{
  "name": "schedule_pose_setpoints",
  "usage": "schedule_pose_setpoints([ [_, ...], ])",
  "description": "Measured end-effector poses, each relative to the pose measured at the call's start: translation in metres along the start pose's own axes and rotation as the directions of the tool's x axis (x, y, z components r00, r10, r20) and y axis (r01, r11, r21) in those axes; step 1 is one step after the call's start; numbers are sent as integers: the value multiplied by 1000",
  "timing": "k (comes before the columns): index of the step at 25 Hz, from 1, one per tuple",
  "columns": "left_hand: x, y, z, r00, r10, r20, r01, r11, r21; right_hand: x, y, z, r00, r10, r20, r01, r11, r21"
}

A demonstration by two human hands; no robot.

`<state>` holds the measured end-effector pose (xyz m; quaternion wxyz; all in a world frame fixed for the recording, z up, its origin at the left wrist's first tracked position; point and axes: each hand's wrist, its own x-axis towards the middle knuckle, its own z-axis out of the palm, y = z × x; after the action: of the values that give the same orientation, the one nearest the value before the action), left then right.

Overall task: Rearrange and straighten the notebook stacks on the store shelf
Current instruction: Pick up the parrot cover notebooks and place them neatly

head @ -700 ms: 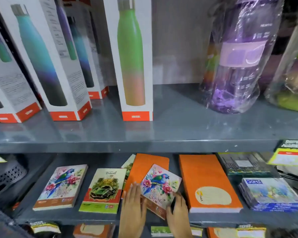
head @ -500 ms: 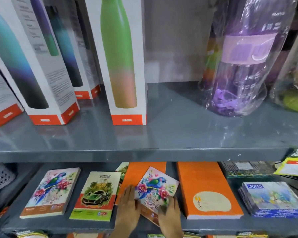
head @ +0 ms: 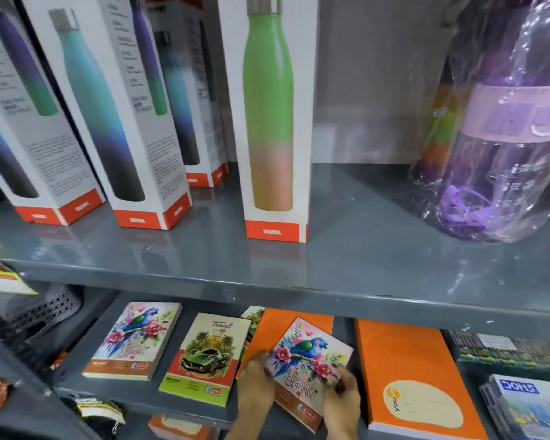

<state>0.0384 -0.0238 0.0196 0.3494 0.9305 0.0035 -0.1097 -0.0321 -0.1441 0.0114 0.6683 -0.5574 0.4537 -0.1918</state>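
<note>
Holding the small parrot-and-flowers "Spring" notebook (head: 308, 373) at the bottom centre of the frame, both hands work on the lower grey metal shelf (head: 140, 400). The left hand (head: 256, 387) lies flat w/ fingers together on its left edge; the right hand (head: 342, 400) pinches its lower right corner, fingers narrow. This notebook sits crooked, turned approx. diagonal, on top of a long plain orange notebook (head: 294, 325) that is also tilted.

Done, in my judgement: the second parrot "Spring" notebook stack (head: 134, 339) at lower left and the green-car "Travel" notebook stack (head: 205, 358) beside it look fairly square to the shelf front. The big orange notebook with a cream label (head: 410, 376) at lower right lies nearly straight too.

Left to do: the middle pile is mixed and skewed, so the held notebook prob. belongs w/ its twin at the left, and the orange one under it needs straightening.
</note>
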Motion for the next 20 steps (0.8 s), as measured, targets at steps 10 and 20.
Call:
schedule_pose_setpoints([
  [10, -6, -38, -58, 966, -242, -91, 173, 867, -467, -26, -17, 48, 972, -3, 234, -2, 1000, 21],
  [20, 37, -139, -196, 928, -305, -211, 75, 711, -699, -100, -3, 205, 911, -51, 408, 113, 985, -127],
])
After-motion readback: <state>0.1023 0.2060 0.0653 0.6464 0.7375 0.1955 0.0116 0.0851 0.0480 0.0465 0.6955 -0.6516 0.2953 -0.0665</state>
